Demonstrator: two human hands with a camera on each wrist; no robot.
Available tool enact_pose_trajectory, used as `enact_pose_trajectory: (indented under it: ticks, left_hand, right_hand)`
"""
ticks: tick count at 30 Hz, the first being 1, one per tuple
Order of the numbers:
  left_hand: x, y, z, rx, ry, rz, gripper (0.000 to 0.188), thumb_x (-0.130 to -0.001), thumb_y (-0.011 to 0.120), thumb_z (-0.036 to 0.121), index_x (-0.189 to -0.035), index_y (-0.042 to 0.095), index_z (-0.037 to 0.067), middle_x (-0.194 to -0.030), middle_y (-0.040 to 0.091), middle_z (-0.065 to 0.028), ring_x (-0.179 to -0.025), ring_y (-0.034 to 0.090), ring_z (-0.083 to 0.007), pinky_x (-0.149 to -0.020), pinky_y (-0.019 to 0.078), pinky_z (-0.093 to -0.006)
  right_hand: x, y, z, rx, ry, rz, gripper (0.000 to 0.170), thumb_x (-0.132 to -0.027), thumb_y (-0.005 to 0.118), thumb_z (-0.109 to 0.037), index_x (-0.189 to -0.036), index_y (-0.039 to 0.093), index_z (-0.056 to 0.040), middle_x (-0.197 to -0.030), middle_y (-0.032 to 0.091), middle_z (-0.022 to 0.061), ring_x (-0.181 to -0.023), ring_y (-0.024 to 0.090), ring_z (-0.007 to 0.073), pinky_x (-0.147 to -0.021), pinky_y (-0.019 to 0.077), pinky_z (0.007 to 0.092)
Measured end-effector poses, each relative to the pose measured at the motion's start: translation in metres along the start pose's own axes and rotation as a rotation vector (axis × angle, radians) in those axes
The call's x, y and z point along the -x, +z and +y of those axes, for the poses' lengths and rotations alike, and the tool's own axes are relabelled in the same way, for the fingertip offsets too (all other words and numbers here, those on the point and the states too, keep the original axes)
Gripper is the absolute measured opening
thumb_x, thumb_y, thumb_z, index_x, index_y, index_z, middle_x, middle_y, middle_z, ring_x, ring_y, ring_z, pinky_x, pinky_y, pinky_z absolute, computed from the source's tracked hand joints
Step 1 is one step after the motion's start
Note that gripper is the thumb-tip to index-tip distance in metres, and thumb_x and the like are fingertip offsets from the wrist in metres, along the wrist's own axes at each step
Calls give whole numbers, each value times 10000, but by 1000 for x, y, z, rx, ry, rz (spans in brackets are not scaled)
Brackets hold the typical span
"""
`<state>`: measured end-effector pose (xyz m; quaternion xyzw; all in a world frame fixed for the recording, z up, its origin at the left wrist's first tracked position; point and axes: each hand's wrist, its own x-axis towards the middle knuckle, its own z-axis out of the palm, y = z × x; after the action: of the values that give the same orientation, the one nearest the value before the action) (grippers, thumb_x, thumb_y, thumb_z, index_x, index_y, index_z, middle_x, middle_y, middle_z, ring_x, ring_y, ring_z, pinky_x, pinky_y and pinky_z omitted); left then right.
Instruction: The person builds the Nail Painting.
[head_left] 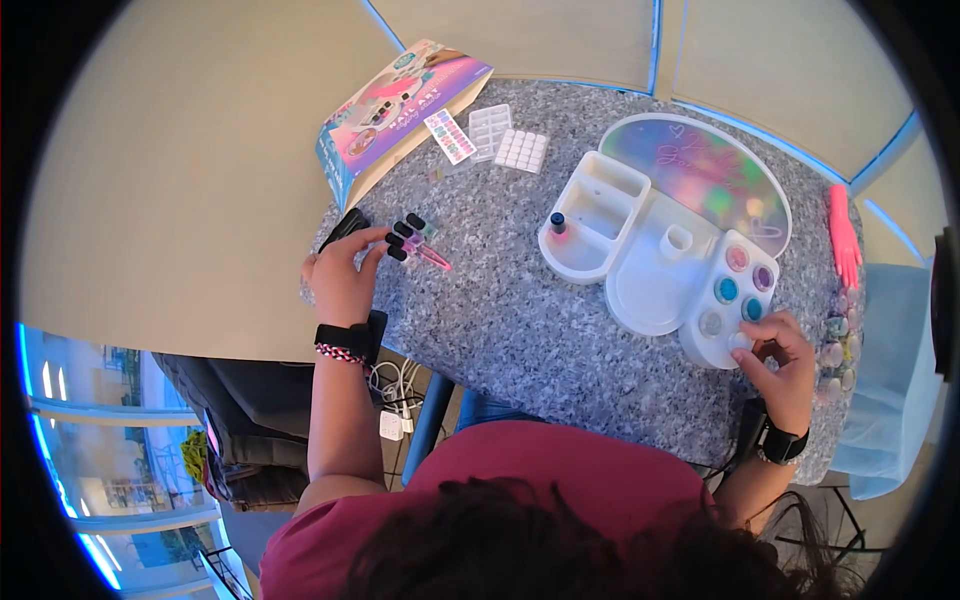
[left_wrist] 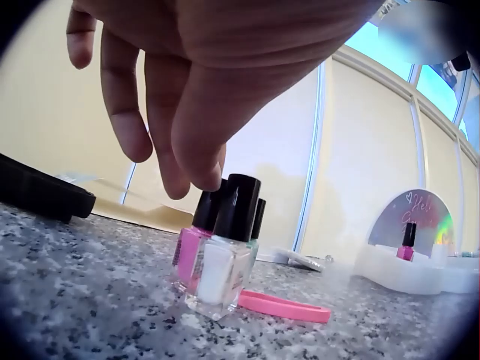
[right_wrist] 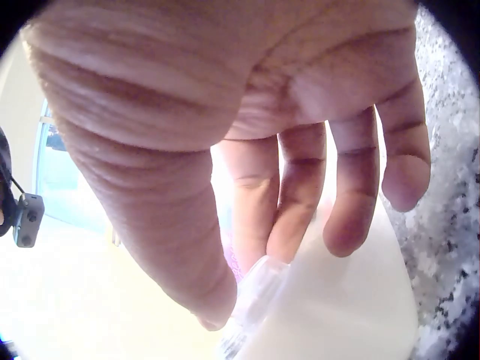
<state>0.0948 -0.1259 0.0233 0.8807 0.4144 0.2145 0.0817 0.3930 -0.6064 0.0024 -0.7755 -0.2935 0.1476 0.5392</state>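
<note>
My left hand (head_left: 345,277) is over a small group of nail polish bottles (left_wrist: 217,274) with black caps, its fingertips right at the nearest caps. Its fingers hang fairly straight in the left wrist view. A pink hair clip (head_left: 433,257) lies beside the bottles. At the right, my right hand (head_left: 783,362) pinches a small clear pot (right_wrist: 259,296) between thumb and fingertips, at the front corner of the white tray (head_left: 697,343). Glitter pots, pink (head_left: 737,258), purple (head_left: 763,277), teal (head_left: 726,290) and silver (head_left: 711,322), sit in that tray's slots.
The white station's backboard (head_left: 700,165) stands behind its compartments, one holding a pink polish bottle (head_left: 558,226). A nail art box (head_left: 400,115), sticker sheet (head_left: 450,137) and white block tray (head_left: 521,150) are at the back. A pink model hand (head_left: 843,235) and several pots (head_left: 832,354) line the right edge.
</note>
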Motion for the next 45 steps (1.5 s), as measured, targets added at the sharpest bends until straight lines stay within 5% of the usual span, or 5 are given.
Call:
enact_pose_trajectory:
  ticks: [8,13,26,36,45]
  left_hand:
    - [-7,1,3,-117,72,82,183,-971,827,226,-1154,842,231,-1055,848,30,-1002,789,-160,-1059,400,-423]
    - [4,-28,69,39,204,419,152,-986,804,188,-1133,827,214,-1029,817,36,-922,717,-181,-976,388,-377]
    - [12,29,179,157,718,174,171,-891,848,180,-1017,839,296,-1050,806,101,-1125,678,-176,-1052,317,-510]
    - [18,41,169,41,709,211,191,-933,828,256,-1119,860,283,-1259,776,74,-1217,659,-189,-1101,302,-499]
    - [5,11,57,-241,184,330,334,-957,845,391,-1253,822,237,-1209,821,19,-1162,720,-212,-1113,359,-521]
  right_hand:
    - [0,-1,-9,27,-1,-9,358,-785,905,43,-1120,823,-52,-1076,668,21,-852,617,106,-721,484,255]
    - [6,5,-43,322,-57,75,460,-760,929,-7,-1201,816,-74,-1149,761,79,-972,670,201,-781,503,325]
    - [24,34,-65,547,-189,108,428,-751,932,-34,-1162,823,-86,-1296,781,73,-1220,686,338,-1053,559,433]
    - [23,36,-57,535,-205,141,410,-753,919,-23,-1148,826,-82,-1279,792,72,-1205,704,330,-1061,555,434]
    - [23,38,-56,504,-198,153,445,-726,920,10,-1154,824,-62,-1272,791,72,-1208,707,321,-1075,546,428]
